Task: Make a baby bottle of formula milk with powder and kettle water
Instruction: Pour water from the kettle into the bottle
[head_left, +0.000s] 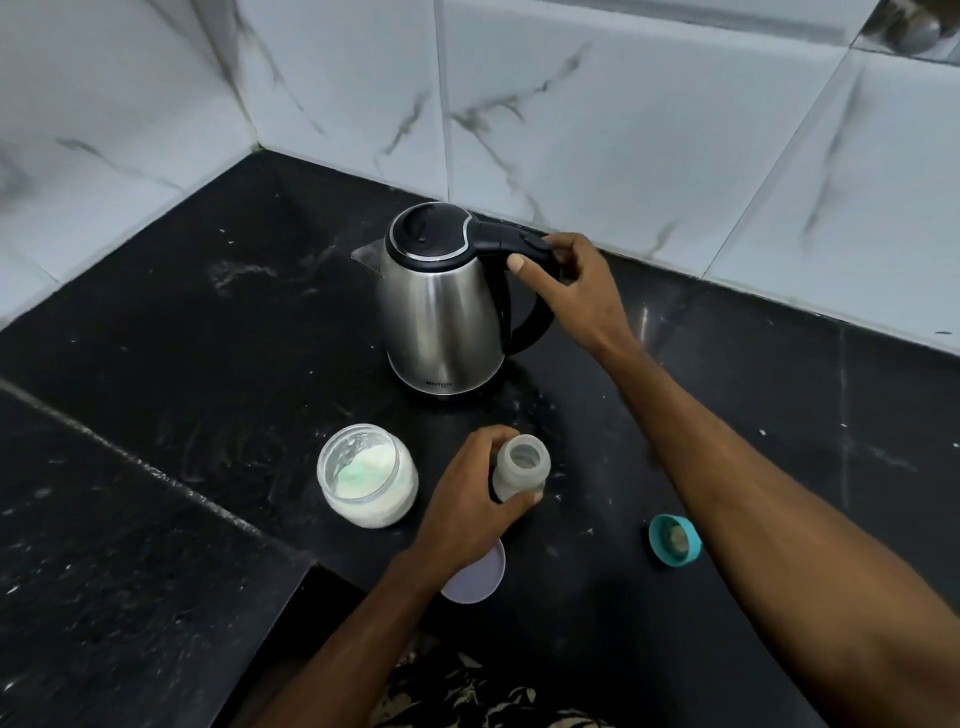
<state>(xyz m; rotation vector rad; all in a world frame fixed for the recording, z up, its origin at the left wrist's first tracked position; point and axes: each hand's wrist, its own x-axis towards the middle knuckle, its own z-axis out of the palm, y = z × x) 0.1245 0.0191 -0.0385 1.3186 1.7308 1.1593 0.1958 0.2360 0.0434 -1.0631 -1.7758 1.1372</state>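
Right, your left hand (467, 499) grips the open bottle (521, 468) upright on the counter (218, 332), between powder jar (369, 475) and teal cap (674, 539). Your right hand (574, 288) curls round the kettle (441, 306) handle behind it. Steady the bottle; tip the spout slowly over its narrow mouth.

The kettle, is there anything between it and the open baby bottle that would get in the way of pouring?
Nothing visible. The counter between the kettle and the baby bottle is bare. The powder jar stands off to the bottle's left, and the teal cap lies to its right.
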